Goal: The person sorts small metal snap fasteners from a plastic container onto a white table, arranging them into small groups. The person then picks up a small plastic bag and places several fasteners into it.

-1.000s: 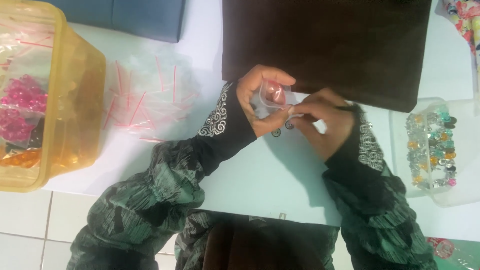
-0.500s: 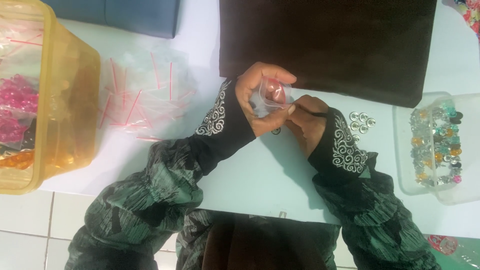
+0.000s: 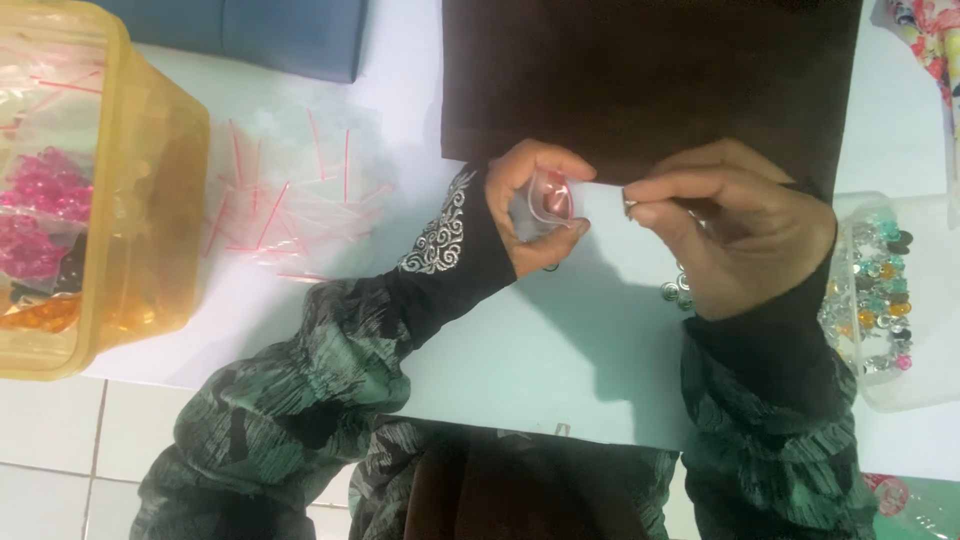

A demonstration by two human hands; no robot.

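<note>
The small clear zip bag (image 3: 548, 200), red strip at its mouth, sits in your left hand (image 3: 530, 215), pinched betw. thumb on top and fingers curled below, over the white table (image 3: 560, 340) right at the lower edge of the dark brown cloth (image 3: 650, 80). Bag mouth faces your right hand; can't tell if anything's inside.

Your right hand (image 3: 735, 240) is just beside it, thumb & forefinger pressed together on a tiny silvery bead (image 3: 630, 200) at the tips; other fingers folded in. Bead tip and bag are near, not touching as far as you can see.

Under the right wrist, a few more silver beads (image 3: 675, 290) lie loose on the table, partly hidden by the hand.

Further out: to your right, a clear plastic tub (image 3: 900, 385) w/ mixed coloured beads (teal, orange, pink, silver). To your left, a heap of empty clear zip bags (image 3: 290, 190) w/ red strips spread on the table. Far left, a yellow see-through container (image 3: 150, 220) holding bagged pink beads and some orange ones. Top left, a blue box (image 3: 290, 35) edge. Both sleeves dark green patterned, black cuffs w/ white embroidery on the left one.
</note>
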